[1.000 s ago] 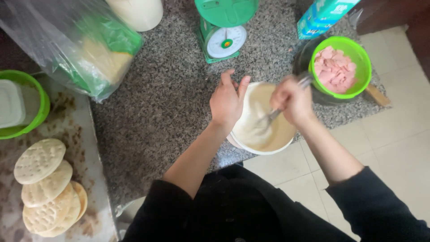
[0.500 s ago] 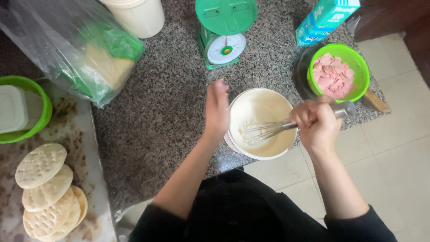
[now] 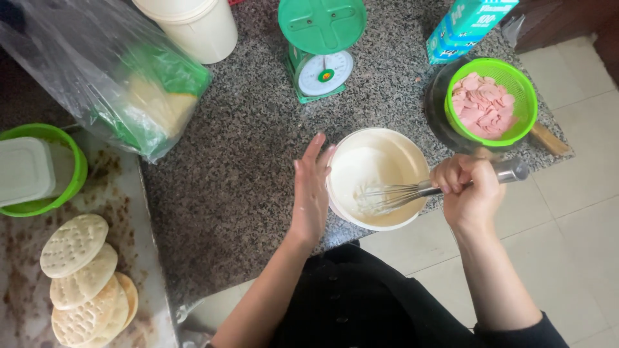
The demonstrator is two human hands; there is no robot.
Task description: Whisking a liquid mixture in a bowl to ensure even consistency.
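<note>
The right hand [image 3: 469,190] is curled in a fist around the metal handle of a whisk [image 3: 412,191], knuckles up, with the end of the handle sticking out past the thumb side toward the right. The forearm runs down and to the right, bare to a black sleeve at the bottom of the view. The whisk lies almost level, its wire head dipped into pale batter inside a white bowl [image 3: 377,177].

The left hand [image 3: 311,187] is open and flat, fingers straight and close together, pointing away from the person. It stands on edge with the palm turned toward the bowl's left wall, touching it or just beside it; which one cannot be told. Its forearm slopes down to the left, bare.

The bowl sits at the near edge of the speckled granite worktop [image 3: 245,148], its rim slightly overhanging that edge. Behind it, toward the far edge, stands a green kitchen scale [image 3: 320,45]. Near the right edge a green strainer basket [image 3: 493,103] holds pink meat slices, with a blue and white carton [image 3: 464,26] beyond it. At the far left corner lie a plastic bag [image 3: 116,77] and a white bucket [image 3: 193,26]. Left of the granite, round flatbreads [image 3: 80,280] are stacked on a stained surface, near a green bowl [image 3: 58,171].
</note>
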